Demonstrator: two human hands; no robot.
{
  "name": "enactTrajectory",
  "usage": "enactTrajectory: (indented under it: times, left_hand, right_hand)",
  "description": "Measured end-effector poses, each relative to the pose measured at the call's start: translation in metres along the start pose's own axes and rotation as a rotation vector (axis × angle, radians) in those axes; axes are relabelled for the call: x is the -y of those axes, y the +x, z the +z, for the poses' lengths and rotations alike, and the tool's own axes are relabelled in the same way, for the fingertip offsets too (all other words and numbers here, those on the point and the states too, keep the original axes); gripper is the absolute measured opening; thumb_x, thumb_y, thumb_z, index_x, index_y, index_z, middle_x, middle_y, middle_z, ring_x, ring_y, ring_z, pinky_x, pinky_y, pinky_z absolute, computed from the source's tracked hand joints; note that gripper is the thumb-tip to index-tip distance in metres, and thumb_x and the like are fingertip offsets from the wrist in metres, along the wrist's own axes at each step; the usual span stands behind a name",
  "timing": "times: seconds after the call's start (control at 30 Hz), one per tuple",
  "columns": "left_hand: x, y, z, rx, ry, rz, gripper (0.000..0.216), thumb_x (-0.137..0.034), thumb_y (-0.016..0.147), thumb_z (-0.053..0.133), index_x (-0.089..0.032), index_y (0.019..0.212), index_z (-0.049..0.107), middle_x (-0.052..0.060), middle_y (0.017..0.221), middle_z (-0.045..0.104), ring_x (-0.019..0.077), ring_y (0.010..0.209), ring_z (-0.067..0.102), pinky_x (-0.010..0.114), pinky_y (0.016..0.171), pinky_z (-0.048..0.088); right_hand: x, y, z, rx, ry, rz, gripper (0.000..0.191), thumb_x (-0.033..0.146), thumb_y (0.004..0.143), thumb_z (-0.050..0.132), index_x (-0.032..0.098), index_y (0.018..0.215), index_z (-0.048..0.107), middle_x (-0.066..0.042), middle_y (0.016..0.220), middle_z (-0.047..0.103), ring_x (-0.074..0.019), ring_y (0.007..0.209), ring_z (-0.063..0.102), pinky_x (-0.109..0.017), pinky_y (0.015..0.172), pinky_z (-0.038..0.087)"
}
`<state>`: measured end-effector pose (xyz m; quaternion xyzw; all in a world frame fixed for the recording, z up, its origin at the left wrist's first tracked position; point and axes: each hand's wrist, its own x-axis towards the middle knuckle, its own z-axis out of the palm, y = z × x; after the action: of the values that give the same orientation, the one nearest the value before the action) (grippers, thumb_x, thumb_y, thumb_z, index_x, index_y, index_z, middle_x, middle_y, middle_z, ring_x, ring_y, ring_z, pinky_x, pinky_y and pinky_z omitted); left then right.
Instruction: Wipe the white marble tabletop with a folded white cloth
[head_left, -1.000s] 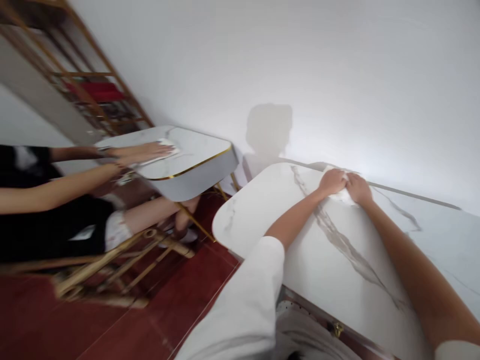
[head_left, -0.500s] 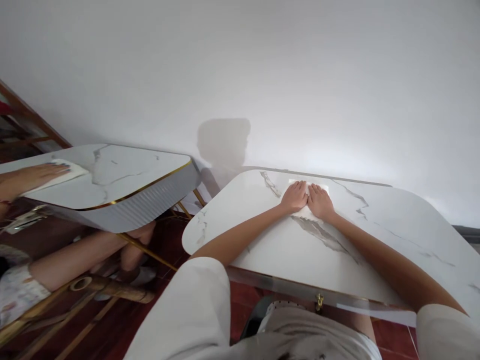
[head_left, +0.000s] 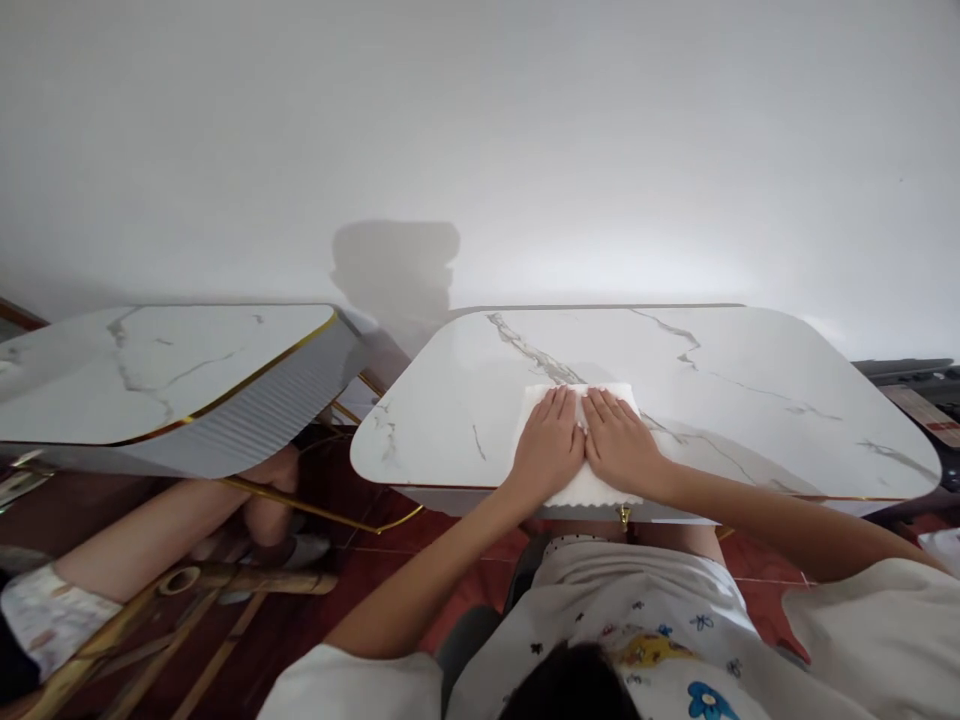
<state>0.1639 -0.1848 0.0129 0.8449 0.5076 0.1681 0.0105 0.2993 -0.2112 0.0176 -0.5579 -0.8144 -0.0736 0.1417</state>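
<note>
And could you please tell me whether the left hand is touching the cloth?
Touching: the head view shows the left hand lying palm down on the cloth, which shows beside and beyond it.

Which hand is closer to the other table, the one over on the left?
Left. The left hand is on the white wipe, on the side toward the other table; the right hand is beside it, farther off.

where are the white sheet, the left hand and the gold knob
White sheet (head_left: 591, 488), head view: near part, by its wavy edge.
Left hand (head_left: 548, 447), head view: back of the hand.
Gold knob (head_left: 624, 516), head view: its middle.
</note>
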Motion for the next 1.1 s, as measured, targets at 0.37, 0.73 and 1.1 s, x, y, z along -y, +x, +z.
enactTrajectory:
  times: [0.37, 0.73, 1.1]
  left_hand:
    - [-0.037, 0.036, 0.024, -0.006, -0.119, 0.131, 0.054, -0.022, 0.089, 0.031, 0.004, 0.135, 0.039, 0.026, 0.146, 0.037, 0.0315, 0.139, 0.032, 0.047, 0.115, 0.027]
    - [0.015, 0.181, 0.047, -0.156, -0.174, 0.115, 0.036, -0.011, 0.083, 0.038, -0.007, 0.114, 0.057, 0.018, 0.122, 0.059, 0.0251, 0.123, 0.049, 0.039, 0.109, 0.034]
    - [0.052, 0.272, 0.061, -0.107, -0.239, 0.037, 0.035, -0.012, 0.086, 0.037, -0.014, 0.112, 0.061, 0.011, 0.123, 0.061, 0.0224, 0.116, 0.053, 0.034, 0.102, 0.038]
  right_hand:
    - [-0.056, -0.010, -0.009, 0.110, -0.019, 0.064, 0.055, 0.023, 0.092, 0.029, 0.003, 0.143, 0.037, -0.015, 0.149, 0.037, -0.0272, 0.139, 0.032, -0.042, 0.113, 0.028]
    - [-0.138, 0.128, 0.031, 0.068, -0.006, -0.007, 0.052, 0.020, 0.091, 0.030, 0.004, 0.140, 0.041, -0.016, 0.147, 0.042, -0.0259, 0.136, 0.037, -0.039, 0.110, 0.029]
    - [-0.181, 0.213, 0.053, 0.033, 0.130, 0.147, 0.044, 0.026, 0.093, 0.033, 0.013, 0.129, 0.054, -0.012, 0.136, 0.055, -0.0288, 0.124, 0.049, -0.041, 0.100, 0.039]
